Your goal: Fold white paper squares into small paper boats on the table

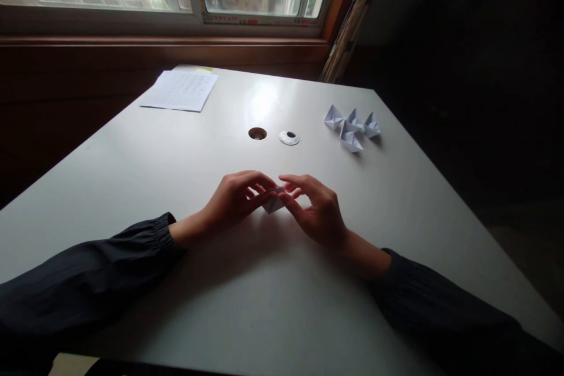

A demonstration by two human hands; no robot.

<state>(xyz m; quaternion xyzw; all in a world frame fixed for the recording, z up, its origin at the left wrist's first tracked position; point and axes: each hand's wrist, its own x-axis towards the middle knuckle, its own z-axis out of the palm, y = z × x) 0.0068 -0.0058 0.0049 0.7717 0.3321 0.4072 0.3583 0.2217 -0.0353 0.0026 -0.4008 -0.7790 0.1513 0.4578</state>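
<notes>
My left hand [235, 198] and my right hand [315, 210] meet at the middle of the white table [185, 164]. Between their fingertips sits a small folded piece of white paper [272, 204], mostly hidden by the fingers. Both hands pinch it from opposite sides, just above the tabletop. Dark sleeves cover both forearms.
Several finished folded paper boats [352, 127] stand in a cluster at the far right of the table. A printed sheet [180, 91] lies at the far left corner. A round cable hole [257, 133] and its loose cap [289, 138] are beyond my hands. A window runs behind.
</notes>
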